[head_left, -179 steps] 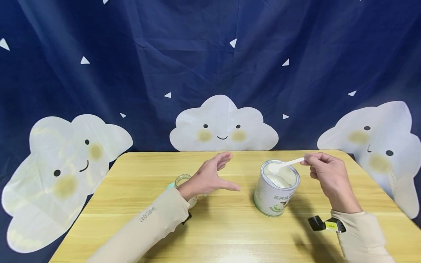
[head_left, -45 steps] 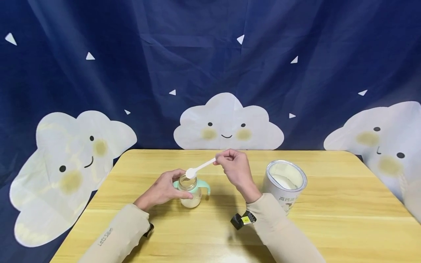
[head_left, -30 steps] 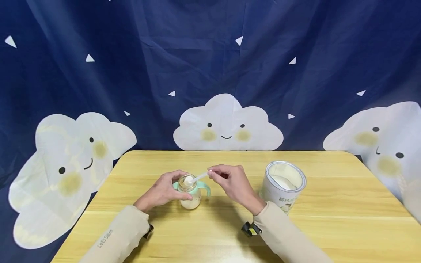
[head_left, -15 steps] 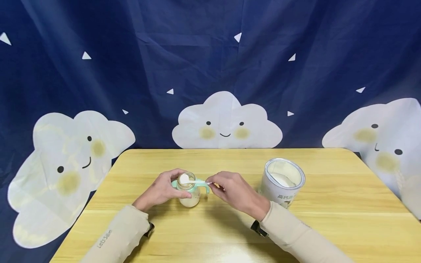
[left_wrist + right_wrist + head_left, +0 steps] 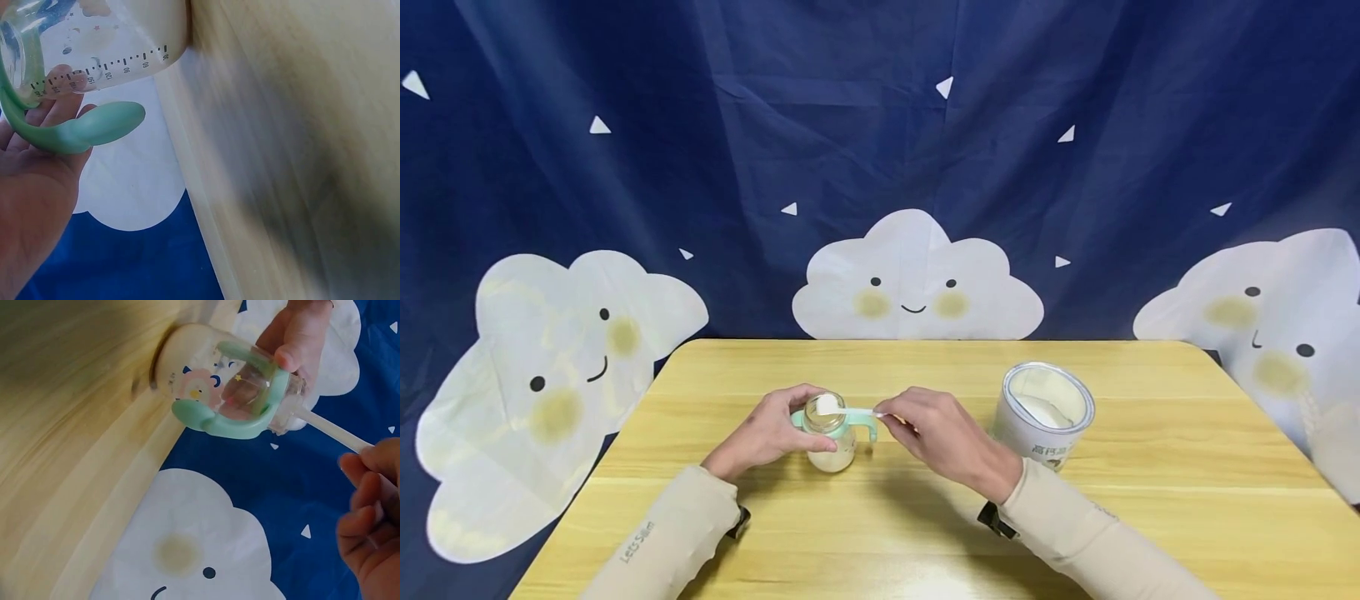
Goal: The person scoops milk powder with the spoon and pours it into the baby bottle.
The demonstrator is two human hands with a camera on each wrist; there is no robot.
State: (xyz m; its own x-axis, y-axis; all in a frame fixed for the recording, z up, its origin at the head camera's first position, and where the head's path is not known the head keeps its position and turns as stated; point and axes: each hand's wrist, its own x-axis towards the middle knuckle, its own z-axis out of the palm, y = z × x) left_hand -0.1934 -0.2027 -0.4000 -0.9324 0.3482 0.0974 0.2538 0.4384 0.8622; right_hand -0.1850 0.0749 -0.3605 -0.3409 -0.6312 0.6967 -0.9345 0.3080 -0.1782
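A clear baby bottle with mint-green handles stands upright on the table, whitish contents in its lower part. My left hand grips it around the upper body, thumb at the front. In the left wrist view, fingers show behind the bottle's measuring scale. My right hand pinches the end of a white scoop by its long handle. The scoop's bowl lies over the bottle's open mouth, turned on its side. The right wrist view shows the scoop handle reaching into the neck.
An open can of white powder stands on the wooden table, close behind my right wrist. A dark blue curtain with smiling clouds hangs beyond the table's far edge.
The scoop has gone from the can leftward to the bottle's mouth, and its bowl has tipped over. My left hand, earlier reaching over the table, now holds the bottle.
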